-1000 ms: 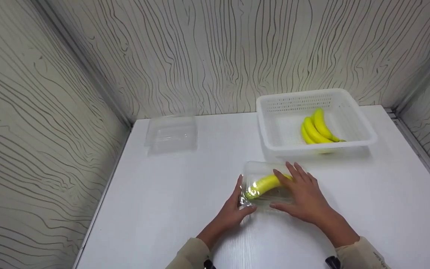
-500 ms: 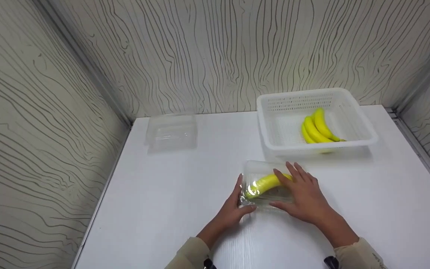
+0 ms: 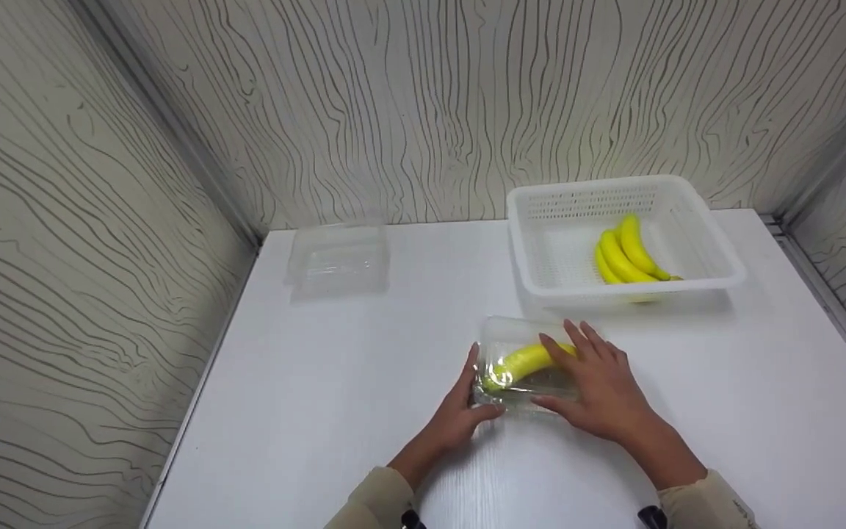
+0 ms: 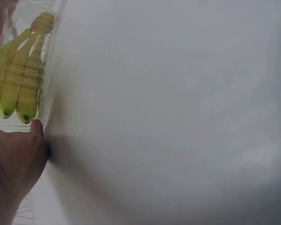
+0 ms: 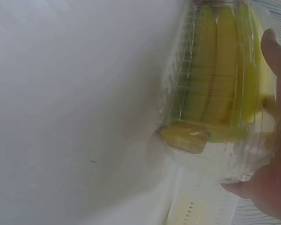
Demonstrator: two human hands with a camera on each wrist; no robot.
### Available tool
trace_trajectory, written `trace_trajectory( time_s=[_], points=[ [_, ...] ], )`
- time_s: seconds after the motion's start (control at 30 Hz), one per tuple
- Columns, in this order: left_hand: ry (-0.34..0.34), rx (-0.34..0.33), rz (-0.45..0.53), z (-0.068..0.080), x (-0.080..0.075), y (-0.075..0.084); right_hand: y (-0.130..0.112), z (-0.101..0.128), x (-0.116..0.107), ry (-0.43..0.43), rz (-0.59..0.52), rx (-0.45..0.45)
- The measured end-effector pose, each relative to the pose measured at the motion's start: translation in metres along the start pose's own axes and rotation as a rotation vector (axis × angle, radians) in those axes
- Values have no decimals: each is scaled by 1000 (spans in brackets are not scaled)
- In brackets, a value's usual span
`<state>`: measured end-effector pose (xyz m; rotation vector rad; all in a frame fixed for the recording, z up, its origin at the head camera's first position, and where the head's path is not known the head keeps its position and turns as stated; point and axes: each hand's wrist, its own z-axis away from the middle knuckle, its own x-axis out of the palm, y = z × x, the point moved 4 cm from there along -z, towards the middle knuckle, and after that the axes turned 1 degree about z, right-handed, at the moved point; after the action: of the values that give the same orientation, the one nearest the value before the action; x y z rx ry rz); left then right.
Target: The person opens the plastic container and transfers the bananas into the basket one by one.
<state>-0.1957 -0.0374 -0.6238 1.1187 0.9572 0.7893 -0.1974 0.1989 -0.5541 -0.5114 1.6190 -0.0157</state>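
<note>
A clear plastic clamshell box (image 3: pixel 511 330) lies on the white table with its lid down and a banana (image 3: pixel 529 360) showing through. In both wrist views, several bananas (image 5: pixel 220 70) joined at a brown stem fill it. My left hand (image 3: pixel 456 411) holds the box's left end, the thumb (image 4: pixel 36 126) at its front edge. Over the right part my right hand (image 3: pixel 603 386) grips the box, fingers spread across the lid and thumb at the front. That hand hides the right end in the head view.
Behind the box on the right stands a white perforated basket (image 3: pixel 636 288) holding several bananas (image 3: pixel 623 257). Another clear plastic box (image 3: pixel 342 261) sits at the back left of the table, near the patterned wall (image 3: pixel 430 110).
</note>
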Motion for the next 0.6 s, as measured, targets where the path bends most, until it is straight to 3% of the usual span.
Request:
trace_trajectory(
  time_s=[0.6],
  points=[
    [-12, 10, 31, -2, 1, 0, 2, -1, -2, -10, -37, 27]
  ],
)
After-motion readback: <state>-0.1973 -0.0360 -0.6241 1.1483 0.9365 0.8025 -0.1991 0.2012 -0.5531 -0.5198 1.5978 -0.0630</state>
